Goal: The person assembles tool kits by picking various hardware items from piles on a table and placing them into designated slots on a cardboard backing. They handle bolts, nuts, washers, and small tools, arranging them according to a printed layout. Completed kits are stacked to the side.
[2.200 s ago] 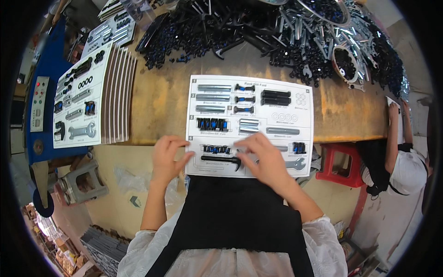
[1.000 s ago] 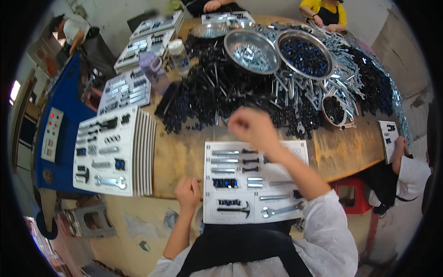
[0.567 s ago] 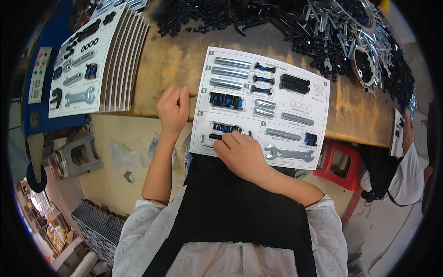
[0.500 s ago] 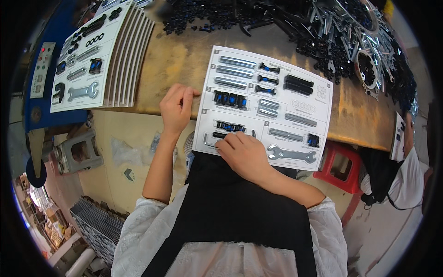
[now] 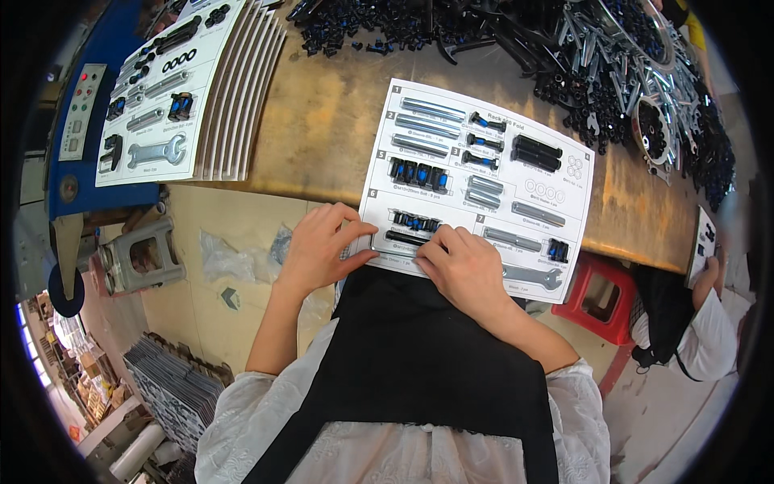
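A white printed card (image 5: 576,145) lies before me, its near edge over my black apron. Fixed to it are silver tubes (image 5: 433,111), black bolts with blue threads (image 5: 418,175), black cylinders (image 5: 536,151) and an open-end wrench (image 5: 542,277). My left hand (image 5: 324,246) is at the card's lower left, thumb and forefinger closing around the short end of a silver hex key (image 5: 395,252). Toward the key's other end, my right hand (image 5: 465,268) presses curled fingertips together on the card. It covers part of the wrench; what its fingertips grip is hidden.
Similar cards (image 5: 201,113) stand in a row at the left of the worn bench (image 5: 322,121). Loose black bolts (image 5: 355,32) and silver hardware (image 5: 617,73) heap along the back and right. A red stool (image 5: 597,302) stands below; another person's hand (image 5: 707,276) holds a card at right.
My left hand has come down from beside the card to its lower left corner. My right hand has shifted right along the hex key. The card appears slightly farther right in view.
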### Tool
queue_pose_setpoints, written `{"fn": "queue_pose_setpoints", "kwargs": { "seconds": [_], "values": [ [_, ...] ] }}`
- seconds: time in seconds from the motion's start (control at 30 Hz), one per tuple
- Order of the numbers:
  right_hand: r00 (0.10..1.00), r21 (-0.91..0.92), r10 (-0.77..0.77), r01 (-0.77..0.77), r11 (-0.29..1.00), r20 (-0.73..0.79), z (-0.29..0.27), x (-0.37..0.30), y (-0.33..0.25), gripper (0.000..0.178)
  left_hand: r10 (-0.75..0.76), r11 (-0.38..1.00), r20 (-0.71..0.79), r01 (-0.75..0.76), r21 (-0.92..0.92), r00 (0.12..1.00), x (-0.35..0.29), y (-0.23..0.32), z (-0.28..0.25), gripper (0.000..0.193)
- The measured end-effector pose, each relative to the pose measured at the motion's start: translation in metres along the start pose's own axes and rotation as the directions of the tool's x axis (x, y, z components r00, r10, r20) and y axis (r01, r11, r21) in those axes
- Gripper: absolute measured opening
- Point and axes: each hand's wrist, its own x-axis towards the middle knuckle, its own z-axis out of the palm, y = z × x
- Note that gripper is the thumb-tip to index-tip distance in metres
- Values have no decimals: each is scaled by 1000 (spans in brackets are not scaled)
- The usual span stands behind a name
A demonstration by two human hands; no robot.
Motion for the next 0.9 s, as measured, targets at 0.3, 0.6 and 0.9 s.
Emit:
{"fn": "queue_pose_setpoints", "kwargs": {
  "seconds": [0.3,0.6,0.9],
  "values": [
    [817,299,493,-410,862,-301,-78,24,93,17,-91,995,-128,84,-55,988,7,-2,-10,35],
    [519,397,714,-598,696,-471,-112,-1,301,24,122,987,-169,-137,-81,978,75,33,-9,19],
    [492,239,649,-659,713,-581,-112,-23,299,12,427,892,-11,-423,-162,904,166,93,10,10]
  ]
}}
